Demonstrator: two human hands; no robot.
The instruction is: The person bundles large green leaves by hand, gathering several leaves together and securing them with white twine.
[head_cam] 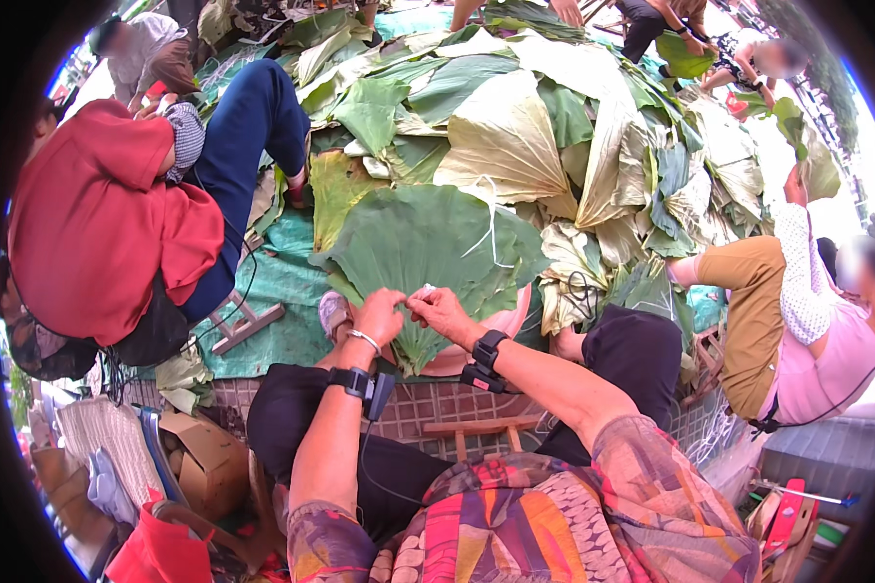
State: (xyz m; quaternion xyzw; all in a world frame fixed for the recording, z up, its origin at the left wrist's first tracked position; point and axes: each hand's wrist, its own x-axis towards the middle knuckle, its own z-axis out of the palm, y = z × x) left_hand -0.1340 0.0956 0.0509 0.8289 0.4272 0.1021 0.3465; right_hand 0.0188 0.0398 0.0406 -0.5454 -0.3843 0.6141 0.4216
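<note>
A stack of green lotus leaves [423, 233], folded into a fan, spreads in front of me with its narrow end towards my lap. Over that narrow end, my left hand [379, 317] curls its fingers and nearly meets the fingertips of my right hand [443, 313]. Thumb and finger of the right hand pinch a small white thing [429, 287], perhaps string; its full shape is hidden. What the left fingers hold cannot be made out. White string [490, 226] lies loosely across the upper right of the fan. A pink basin [507, 321] shows partly under the leaves.
A large heap of green and pale dried lotus leaves [510, 131] covers the green tarp [299, 306] ahead. Close by sit a person in red [109, 226] at left and a person in pink [824, 357] at right. A cardboard box [204, 463] stands behind at left.
</note>
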